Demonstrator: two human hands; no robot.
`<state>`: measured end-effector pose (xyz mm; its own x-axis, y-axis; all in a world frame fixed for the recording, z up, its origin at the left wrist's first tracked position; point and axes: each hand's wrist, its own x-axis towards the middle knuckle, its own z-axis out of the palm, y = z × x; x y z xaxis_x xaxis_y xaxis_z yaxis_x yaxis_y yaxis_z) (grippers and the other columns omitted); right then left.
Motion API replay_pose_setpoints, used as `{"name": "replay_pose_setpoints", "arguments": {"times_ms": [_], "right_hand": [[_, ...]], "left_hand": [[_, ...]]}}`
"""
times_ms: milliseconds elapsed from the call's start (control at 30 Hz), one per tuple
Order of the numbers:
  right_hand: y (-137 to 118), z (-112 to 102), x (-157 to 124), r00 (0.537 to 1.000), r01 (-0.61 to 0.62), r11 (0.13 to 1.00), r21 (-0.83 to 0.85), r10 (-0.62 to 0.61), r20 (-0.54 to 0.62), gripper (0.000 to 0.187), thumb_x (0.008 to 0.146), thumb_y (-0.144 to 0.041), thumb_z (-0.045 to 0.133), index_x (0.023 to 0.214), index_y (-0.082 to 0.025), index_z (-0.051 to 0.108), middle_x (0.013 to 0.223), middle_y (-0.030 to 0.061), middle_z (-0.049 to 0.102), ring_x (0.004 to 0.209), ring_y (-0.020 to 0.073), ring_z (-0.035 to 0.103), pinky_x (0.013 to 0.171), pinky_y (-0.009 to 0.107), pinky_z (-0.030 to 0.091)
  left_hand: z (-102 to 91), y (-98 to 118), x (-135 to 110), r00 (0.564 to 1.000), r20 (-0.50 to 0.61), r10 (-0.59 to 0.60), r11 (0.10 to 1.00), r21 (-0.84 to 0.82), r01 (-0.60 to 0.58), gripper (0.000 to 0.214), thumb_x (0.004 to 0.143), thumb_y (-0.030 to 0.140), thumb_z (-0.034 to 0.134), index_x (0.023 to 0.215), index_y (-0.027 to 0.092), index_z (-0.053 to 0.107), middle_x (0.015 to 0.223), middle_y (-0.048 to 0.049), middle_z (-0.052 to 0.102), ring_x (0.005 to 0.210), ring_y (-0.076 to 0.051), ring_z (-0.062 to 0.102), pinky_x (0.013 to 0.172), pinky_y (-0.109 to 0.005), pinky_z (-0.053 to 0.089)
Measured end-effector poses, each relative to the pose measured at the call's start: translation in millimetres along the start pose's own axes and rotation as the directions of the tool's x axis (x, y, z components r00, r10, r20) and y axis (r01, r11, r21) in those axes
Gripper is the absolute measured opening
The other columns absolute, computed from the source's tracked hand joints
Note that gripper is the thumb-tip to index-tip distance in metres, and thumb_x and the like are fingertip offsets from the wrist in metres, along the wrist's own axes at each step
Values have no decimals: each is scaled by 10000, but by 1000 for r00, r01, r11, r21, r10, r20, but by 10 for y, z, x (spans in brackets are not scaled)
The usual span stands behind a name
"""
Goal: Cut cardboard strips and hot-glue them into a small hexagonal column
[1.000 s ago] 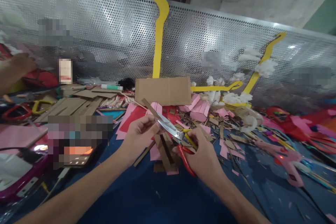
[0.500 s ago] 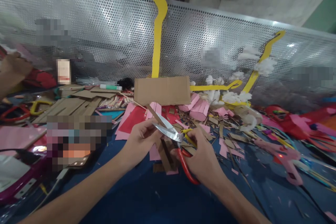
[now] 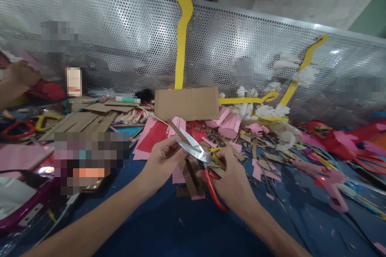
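Observation:
My right hand [image 3: 233,180] grips a pair of scissors [image 3: 208,164] with red and yellow handles. Their silver blades point up and left, slightly apart, with the tips at the fingers of my left hand [image 3: 159,164]. Thumb and fingers of that hand are pinched together near a narrow brown cardboard strip [image 3: 176,125], which runs up past the blades; the pinched part is largely hidden. Below the hands lie brown cardboard pieces [image 3: 190,178] and pink paper [image 3: 177,174] on the blue table. Red paper [image 3: 154,137] lies just beyond my left hand.
A cardboard panel [image 3: 187,103] with a tall yellow hook [image 3: 181,48] stands ahead, before a perforated metal barrier [image 3: 129,36]. Cardboard scraps [image 3: 241,138] litter the middle. At right lies a pink glue gun [image 3: 328,180] with a cord. Another person's hand [image 3: 19,76] shows at far left.

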<state>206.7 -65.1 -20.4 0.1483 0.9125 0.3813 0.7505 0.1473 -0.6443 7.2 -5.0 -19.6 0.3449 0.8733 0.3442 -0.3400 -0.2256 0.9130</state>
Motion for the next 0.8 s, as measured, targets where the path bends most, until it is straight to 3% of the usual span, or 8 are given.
{"name": "replay_pose_setpoints", "arguments": {"times_ms": [200,367,533,800], "right_hand": [[9,-9,9,999,-33,998,53,33,3,445,738,-435,819,848,-278,417,777,-4,635,678,230,617,614,324,474],[5,-8,29,1000,-27,997,70,27,-4,438,739,-436,809,843,-280,413,756,-8,635,680,230,609,611,318,468],[13,-12,34,1000,-27,998,62,27,-1,424,748,-427,806,843,-280,420,760,-7,650,684,229,615,620,320,469],[-37,-5,30,999,10,995,99,-6,-32,443,742,-481,804,807,-280,415,747,-9,613,633,205,569,574,303,454]], "left_hand": [[14,25,-16,1000,-13,-9,1000,19,9,202,928,390,775,935,188,760,764,-17,707,720,-151,661,737,-266,569],[18,66,0,1000,-20,15,999,38,-14,193,904,353,795,967,175,757,892,-42,768,785,-160,714,787,-272,595],[1,109,19,998,-55,38,999,35,-36,124,929,308,771,943,186,753,842,-5,747,764,-131,708,770,-235,595],[-2,9,-5,999,-31,22,999,-30,-23,139,960,321,746,1015,193,759,933,-27,759,815,-134,704,821,-248,588]]}}
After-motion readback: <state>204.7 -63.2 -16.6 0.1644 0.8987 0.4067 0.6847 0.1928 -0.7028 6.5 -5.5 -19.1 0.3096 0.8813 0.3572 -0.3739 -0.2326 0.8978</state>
